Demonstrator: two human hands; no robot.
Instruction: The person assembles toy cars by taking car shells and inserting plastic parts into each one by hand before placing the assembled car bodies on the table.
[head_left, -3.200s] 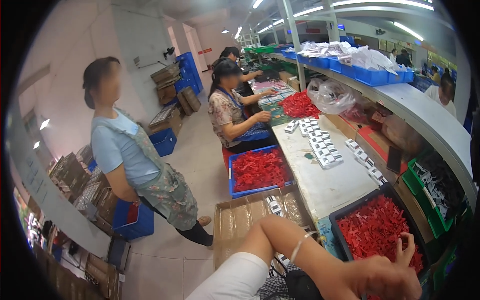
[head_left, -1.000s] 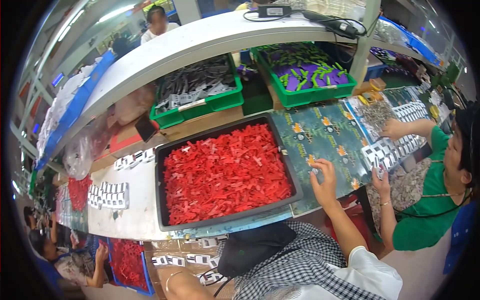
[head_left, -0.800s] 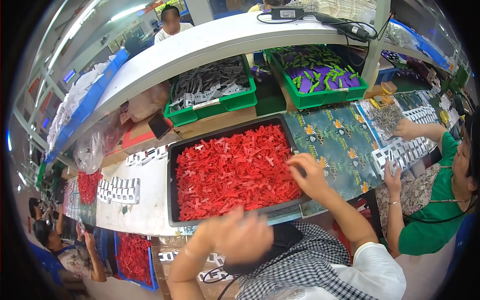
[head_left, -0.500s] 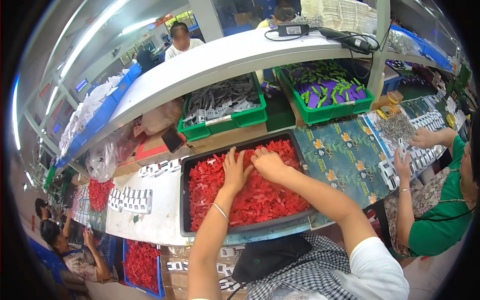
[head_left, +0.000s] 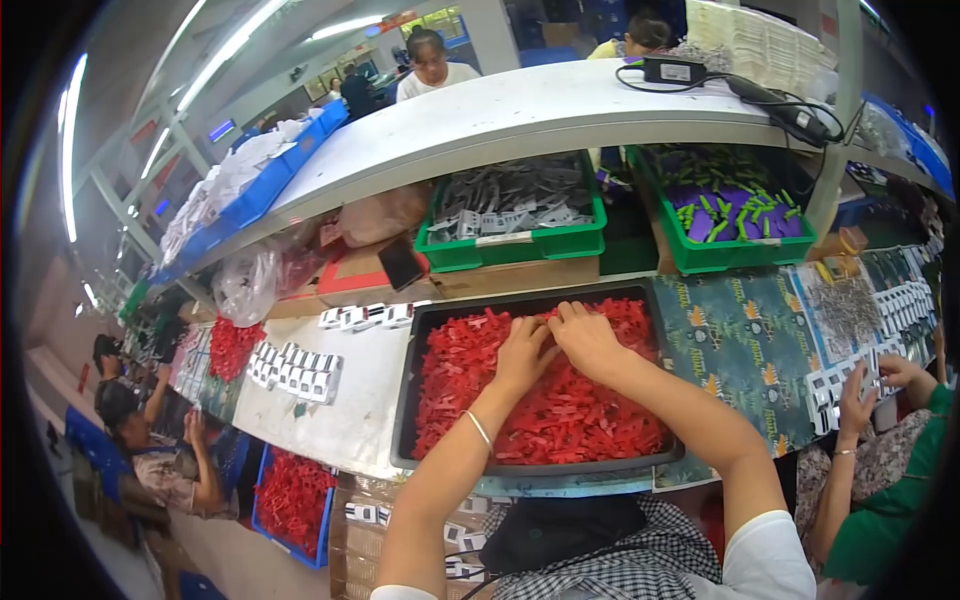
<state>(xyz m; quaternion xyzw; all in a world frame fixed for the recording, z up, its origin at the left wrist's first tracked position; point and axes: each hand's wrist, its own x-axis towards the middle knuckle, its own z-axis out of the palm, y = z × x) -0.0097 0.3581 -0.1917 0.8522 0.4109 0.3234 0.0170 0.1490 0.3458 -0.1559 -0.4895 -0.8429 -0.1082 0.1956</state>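
Red pieces (head_left: pixel 580 420) in 1 black tray (head_left: pixel 545 469), left hand (head_left: pixel 522 354), right hand (head_left: pixel 588 337) over them

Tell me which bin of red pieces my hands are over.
The black bin on the table: your left hand and right hand are over its red pieces. The blue bin of red pieces, to your left, has neither.

The person's hands, left hand (head_left: pixel 520 355) and right hand (head_left: pixel 588 335), were close together over red pieces (head_left: pixel 560 415) in a black tray (head_left: pixel 600 465) on the bench (head_left: pixel 375 420); any grip was hard to see. From the tray, a green bin (head_left: pixel 560 243) of grey parts (head_left: pixel 510 200) stood at twelve o'clock, white toy cars (head_left: pixel 300 372) at nine, a blue crate (head_left: pixel 290 548) at eight.
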